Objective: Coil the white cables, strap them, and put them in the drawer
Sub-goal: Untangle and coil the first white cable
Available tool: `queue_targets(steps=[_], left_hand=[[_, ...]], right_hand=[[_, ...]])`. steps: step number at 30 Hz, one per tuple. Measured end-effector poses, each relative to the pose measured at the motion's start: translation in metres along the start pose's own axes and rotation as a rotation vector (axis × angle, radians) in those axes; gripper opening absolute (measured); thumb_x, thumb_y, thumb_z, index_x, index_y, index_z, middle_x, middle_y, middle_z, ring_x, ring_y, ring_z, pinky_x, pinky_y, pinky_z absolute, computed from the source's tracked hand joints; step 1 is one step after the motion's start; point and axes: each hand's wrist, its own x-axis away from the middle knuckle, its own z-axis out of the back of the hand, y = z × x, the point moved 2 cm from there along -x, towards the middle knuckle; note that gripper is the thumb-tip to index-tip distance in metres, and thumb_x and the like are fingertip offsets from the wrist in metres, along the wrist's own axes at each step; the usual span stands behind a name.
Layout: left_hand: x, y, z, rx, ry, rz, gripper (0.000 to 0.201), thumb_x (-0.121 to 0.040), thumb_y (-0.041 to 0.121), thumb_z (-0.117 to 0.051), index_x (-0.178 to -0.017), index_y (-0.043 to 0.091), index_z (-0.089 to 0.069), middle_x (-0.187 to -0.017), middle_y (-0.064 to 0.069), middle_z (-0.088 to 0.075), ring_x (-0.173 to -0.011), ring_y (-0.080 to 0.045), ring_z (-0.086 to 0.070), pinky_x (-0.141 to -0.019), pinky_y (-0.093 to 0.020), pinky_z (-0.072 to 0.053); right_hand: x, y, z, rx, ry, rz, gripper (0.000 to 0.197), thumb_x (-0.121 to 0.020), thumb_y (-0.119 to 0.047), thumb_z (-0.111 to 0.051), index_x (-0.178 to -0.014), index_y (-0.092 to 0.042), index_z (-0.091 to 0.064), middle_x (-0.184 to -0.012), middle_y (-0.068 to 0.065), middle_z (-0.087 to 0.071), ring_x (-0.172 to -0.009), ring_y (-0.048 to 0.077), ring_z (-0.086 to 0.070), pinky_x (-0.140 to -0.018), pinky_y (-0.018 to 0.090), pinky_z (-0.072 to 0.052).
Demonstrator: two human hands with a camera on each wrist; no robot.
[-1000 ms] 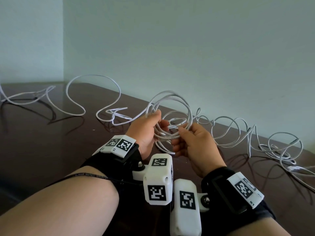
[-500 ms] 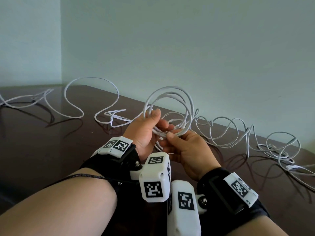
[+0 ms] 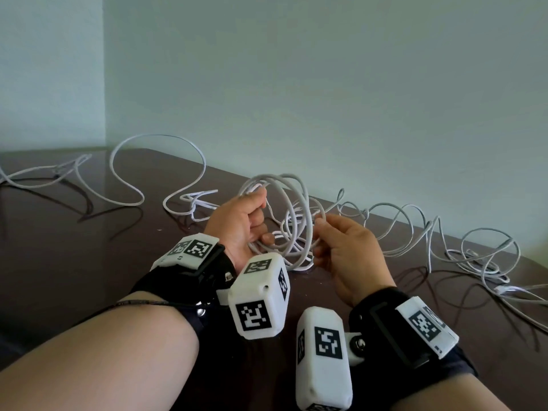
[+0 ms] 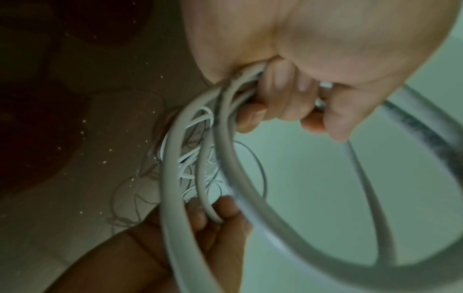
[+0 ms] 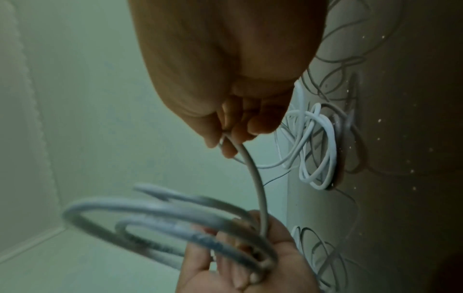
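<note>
- White cable coil (image 3: 284, 215) stands upright above the dark table (image 3: 59, 262), held up between the two hands near the middle of the scene.
- Left hand (image 3: 240, 223) grips the gathered loops on the coil's left side, fingers curled round several strands; the left wrist view shows the strands bunched inside the closed fingers (image 4: 280, 89).
- Right hand (image 3: 347, 250) pinches a single strand at the coil's right side between thumb and fingertips; the right wrist view shows that strand (image 5: 253, 174) running from the pinch down to the loops in the other hand.
- Loose cable (image 3: 444, 241) trails from the coil to the right along the far edge of the table, in tangled loops against the wall (image 3: 326, 84).
- More white cable (image 3: 127, 185) lies in wide curves on the far left of the table, apart from the hands.
- Both wrists wear black bands with white marker blocks (image 3: 261, 295).
</note>
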Motion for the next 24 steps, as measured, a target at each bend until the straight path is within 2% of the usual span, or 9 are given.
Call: queue_targets(steps=[4,7,10,11,13,15,17,20,24], left_hand=[[-0.003,-0.004,0.000,-0.106,0.069,-0.043,0.023,-0.092,0.015,-0.056,-0.071,0.016,-0.047,-0.039,0.008,-0.029,-0.033,-0.007,-0.022,-0.038,-0.017,-0.028],[-0.007,-0.006,0.002,-0.253,0.094,-0.098,0.010,-0.090,0.005,-0.058,-0.089,0.015,-0.055,-0.040,0.007,-0.040,-0.030,-0.007,-0.029,-0.041,-0.021,-0.032],[-0.008,-0.007,0.003,-0.328,0.129,-0.151,0.028,-0.089,0.006,-0.060,-0.113,0.020,-0.058,-0.051,0.004,-0.046,-0.028,-0.009,-0.033,-0.046,-0.025,-0.035],[-0.007,-0.007,0.003,-0.341,0.139,-0.163,0.023,-0.090,0.009,-0.060,-0.110,0.019,-0.059,-0.050,0.005,-0.046,-0.028,-0.009,-0.033,-0.047,-0.026,-0.036],[-0.005,-0.006,0.002,-0.382,0.152,-0.163,0.004,-0.090,0.019,-0.062,-0.088,0.016,-0.062,-0.039,0.008,-0.042,-0.028,-0.010,-0.033,-0.052,-0.030,-0.036],[-0.006,-0.007,0.005,-0.408,0.179,-0.158,0.019,-0.090,0.026,-0.062,-0.073,0.017,-0.060,-0.037,0.008,-0.038,-0.030,-0.013,-0.034,-0.055,-0.033,-0.036],[-0.009,-0.008,0.007,-0.408,0.195,-0.169,0.026,-0.091,0.030,-0.060,-0.069,0.016,-0.060,-0.038,0.008,-0.040,-0.030,-0.013,-0.035,-0.053,-0.031,-0.035],[-0.010,-0.010,0.006,-0.441,0.208,-0.172,0.038,-0.094,0.039,-0.053,-0.064,0.015,-0.056,-0.044,0.001,-0.044,-0.036,-0.019,-0.039,-0.049,-0.028,-0.034],[-0.009,-0.009,0.004,-0.488,0.265,-0.140,0.048,-0.095,0.044,-0.047,-0.061,0.011,-0.048,-0.050,-0.008,-0.043,-0.039,-0.022,-0.041,-0.050,-0.028,-0.036]], right_hand=[[0.003,-0.004,-0.004,-0.035,-0.043,0.076,0.017,-0.092,-0.007,-0.056,-0.103,-0.011,-0.068,-0.083,0.026,-0.062,-0.067,0.031,-0.050,-0.071,0.048,-0.048],[0.006,-0.007,-0.006,-0.046,-0.096,0.089,0.019,-0.093,-0.007,-0.054,-0.103,-0.013,-0.069,-0.079,0.016,-0.066,-0.060,0.027,-0.056,-0.064,0.037,-0.051],[0.005,-0.006,-0.007,-0.018,-0.134,0.093,0.022,-0.093,-0.006,-0.052,-0.105,-0.013,-0.069,-0.082,0.012,-0.070,-0.061,0.022,-0.062,-0.060,0.033,-0.054],[0.006,-0.007,-0.007,-0.013,-0.145,0.098,0.022,-0.093,-0.006,-0.052,-0.103,-0.014,-0.070,-0.081,0.011,-0.071,-0.062,0.021,-0.063,-0.060,0.032,-0.054],[0.007,-0.007,-0.007,-0.008,-0.174,0.111,0.023,-0.092,-0.004,-0.053,-0.098,-0.016,-0.071,-0.079,0.008,-0.071,-0.062,0.019,-0.064,-0.058,0.030,-0.054],[0.009,-0.008,-0.008,-0.008,-0.213,0.117,0.025,-0.090,-0.001,-0.054,-0.095,-0.018,-0.072,-0.077,0.005,-0.072,-0.062,0.017,-0.065,-0.056,0.029,-0.053],[0.010,-0.009,-0.009,0.008,-0.224,0.132,0.028,-0.090,-0.001,-0.055,-0.092,-0.022,-0.074,-0.079,0.005,-0.072,-0.062,0.018,-0.064,-0.057,0.030,-0.052],[0.011,-0.010,-0.012,0.024,-0.233,0.163,0.024,-0.092,-0.008,-0.057,-0.097,-0.024,-0.075,-0.089,0.016,-0.070,-0.073,0.030,-0.056,-0.073,0.045,-0.049],[0.013,-0.011,-0.014,0.017,-0.231,0.177,0.019,-0.089,-0.011,-0.060,-0.100,-0.021,-0.073,-0.095,0.030,-0.065,-0.075,0.036,-0.052,-0.077,0.059,-0.046]])
